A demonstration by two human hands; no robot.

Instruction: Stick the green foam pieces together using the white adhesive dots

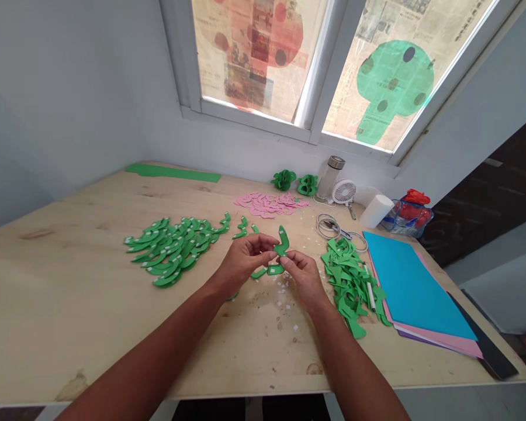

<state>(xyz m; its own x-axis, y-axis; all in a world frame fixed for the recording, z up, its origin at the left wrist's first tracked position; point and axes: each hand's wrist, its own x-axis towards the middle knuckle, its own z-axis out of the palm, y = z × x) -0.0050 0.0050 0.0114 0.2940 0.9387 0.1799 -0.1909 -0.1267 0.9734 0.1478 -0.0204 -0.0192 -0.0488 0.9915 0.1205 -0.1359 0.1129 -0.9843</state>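
Near the middle of the table, my left hand [253,255] pinches a curved green foam piece [283,238] from the left. My right hand [303,273] is closed on the lower part of the same piece, fingertips close to the left ones. Just below the fingers is another green part with a white square [275,269]; whether it is joined to the held piece I cannot tell. Small white paper bits [282,285] lie under the hands. Left of them spreads a pile of curved green pieces with white squares [175,245].
Pink cutouts [269,204] lie beyond the hands. Green scraps [348,280], a white marker [370,296] and blue sheets [416,283] are on the right. Tape rings [328,226], a bottle [328,180], a small fan [344,192], a white roll [377,211] and a basket [407,219] stand behind.
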